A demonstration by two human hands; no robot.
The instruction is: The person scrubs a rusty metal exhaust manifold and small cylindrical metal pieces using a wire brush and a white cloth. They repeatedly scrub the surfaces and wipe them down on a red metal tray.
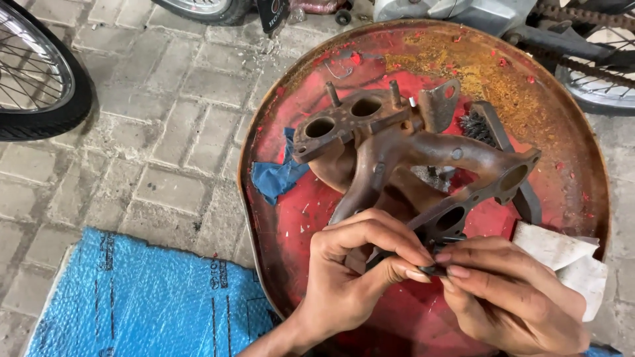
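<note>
A rusty brown exhaust manifold [397,149] with several round ports and two studs lies in a red metal tray [291,225]. My left hand [350,271] grips the manifold's near flange with thumb and fingers. My right hand [512,294] meets it from the right, and its fingertips pinch a small dark part [433,270] at the flange edge, between both hands. What the small part is cannot be made out.
A blue rag [274,175] lies in the tray left of the manifold, a white cloth [562,254] on its right rim. A blue plastic sheet [139,297] covers the paving at lower left. Motorcycle wheels [36,73] stand at top left and top right [605,63].
</note>
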